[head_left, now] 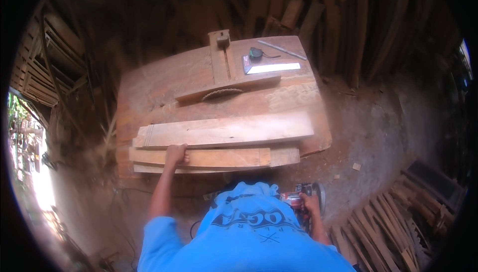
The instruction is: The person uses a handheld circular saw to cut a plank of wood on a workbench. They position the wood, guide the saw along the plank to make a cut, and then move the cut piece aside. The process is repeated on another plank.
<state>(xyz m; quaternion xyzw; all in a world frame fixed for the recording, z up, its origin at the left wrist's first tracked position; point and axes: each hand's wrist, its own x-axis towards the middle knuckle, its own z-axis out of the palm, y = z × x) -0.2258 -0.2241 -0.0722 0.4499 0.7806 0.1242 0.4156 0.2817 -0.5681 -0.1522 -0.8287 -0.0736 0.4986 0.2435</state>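
Note:
My left hand [178, 155] is closed over a narrow tan wooden board [224, 157] at the near edge of the worktable, its fingers curled at the board's far edge. Just beyond lies a wider pale board [229, 130] with pencil-like lines across its left end. Another board [285, 157] shows under the tan one's right end. Low beside my body, off the table's near edge, my right hand [311, 203] grips a red handheld power tool [293, 200] with a round grey disc or guard on its right. Its exact kind is unclear.
A toothed saw blade [221, 94] rises through the worktable [144, 88] beside a wooden fence [259, 82]. Farther back lie a try square [273, 68], a tape measure [256, 53] and a thin rod [282, 49]. Stacked timber strips [378, 227] cover the floor at lower right.

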